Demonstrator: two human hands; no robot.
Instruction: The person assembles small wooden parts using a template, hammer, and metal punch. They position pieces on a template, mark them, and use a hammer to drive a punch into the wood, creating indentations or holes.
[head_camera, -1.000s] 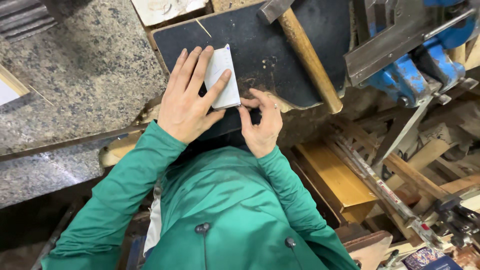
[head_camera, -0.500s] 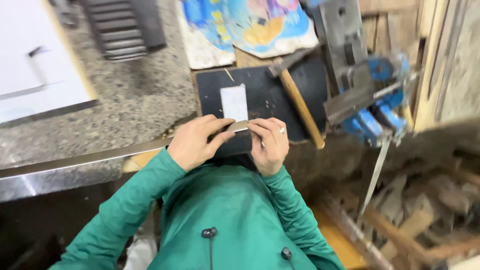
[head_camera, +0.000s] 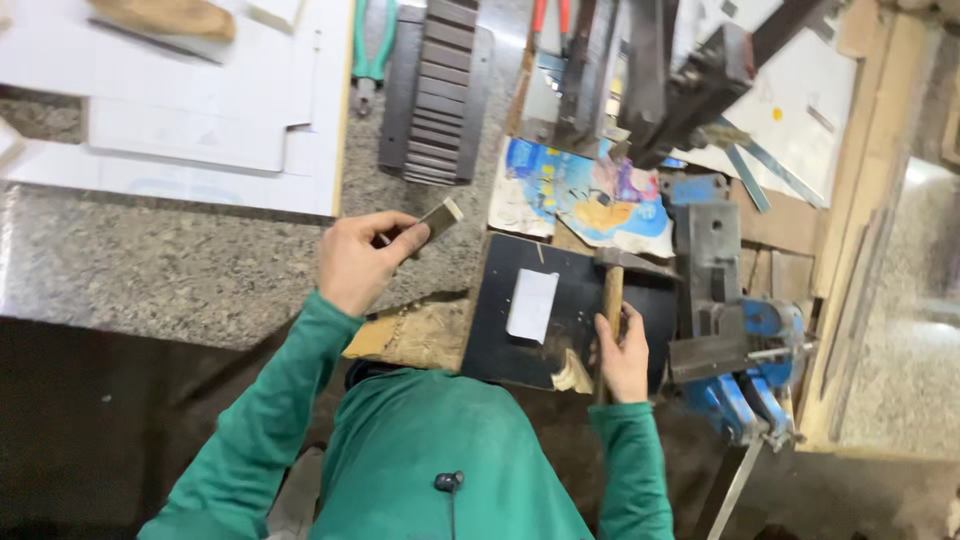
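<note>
My left hand (head_camera: 362, 260) is raised over the granite counter (head_camera: 170, 270) and pinches a small flat metal bar (head_camera: 438, 220) that sticks out to the right. My right hand (head_camera: 624, 352) wraps around the wooden handle of a hammer (head_camera: 612, 290) lying on the black plate (head_camera: 500, 330), its metal head pointing away from me. A small white rectangular piece (head_camera: 532, 305) lies flat on the black plate between my two hands. Both arms wear green sleeves.
A blue bench vise (head_camera: 745, 345) stands right of the plate. A colourful paper sheet (head_camera: 585, 195) lies behind it, a ridged dark metal block (head_camera: 435, 95) and green-handled pliers (head_camera: 370, 45) farther back. White sheets (head_camera: 190, 130) cover the back left; a worn wooden block (head_camera: 420, 335) sits beside the plate.
Both hands left the plate's near edge. The left hand rose to the left with the metal bar; the right hand took hold of the hammer handle. The camera tilted up toward the bench's back.
</note>
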